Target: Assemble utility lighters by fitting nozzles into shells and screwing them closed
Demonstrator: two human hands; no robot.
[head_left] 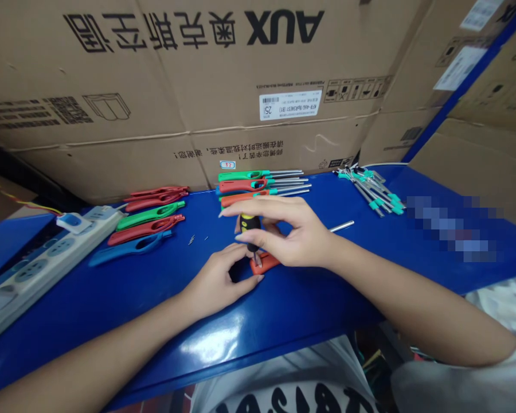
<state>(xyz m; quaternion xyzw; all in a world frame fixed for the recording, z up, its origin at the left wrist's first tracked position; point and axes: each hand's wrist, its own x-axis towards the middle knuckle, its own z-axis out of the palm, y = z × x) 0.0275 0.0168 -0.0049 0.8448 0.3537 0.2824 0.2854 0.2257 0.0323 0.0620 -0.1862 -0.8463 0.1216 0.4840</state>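
My right hand (284, 229) grips a short black and yellow screwdriver (252, 230), its tip pointing down at the end of an orange-red lighter (264, 263). That lighter lies on the blue table, and its metal tube shows beyond my right wrist. My left hand (226, 278) is closed on the lighter's near end, thumb in front and fingers behind. Several small screws (191, 240) lie left of my hands. Behind them is a row of lighters with metal tubes (243, 186) in green, red and orange.
Several red, green and blue handle shells (146, 225) lie at the left, beside a white power strip (47, 264). Metal tubes with teal ends (372, 192) are piled at the back right. A large cardboard sheet (189, 74) stands along the back edge.
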